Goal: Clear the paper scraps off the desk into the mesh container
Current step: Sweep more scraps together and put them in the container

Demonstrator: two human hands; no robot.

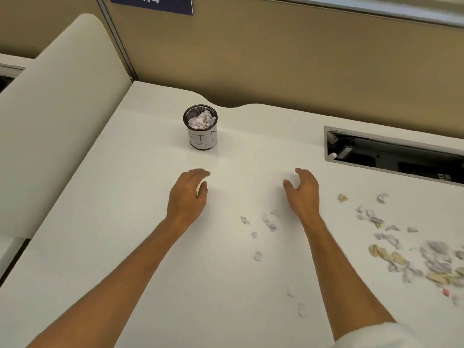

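Note:
A black mesh container (pixel 202 136) with a white label stands upright near the desk's back edge, holding crumpled paper. My left hand (pixel 187 193) hovers over the white desk (pixel 125 247) just in front of it, fingers loosely curled and holding nothing. Level with it to the right is my right hand (pixel 302 188), also empty with fingers apart. A few small paper scraps (pixel 268 223) lie between my forearms. A larger pile of scraps (pixel 426 259) covers the desk at the right edge. Two more scraps (pixel 300 307) lie close to my right forearm.
An open cable slot (pixel 391 156) is cut into the desk at the back right. A tan partition wall (pixel 276 59) runs behind the desk. A cream side divider (pixel 57 109) rises along the left edge.

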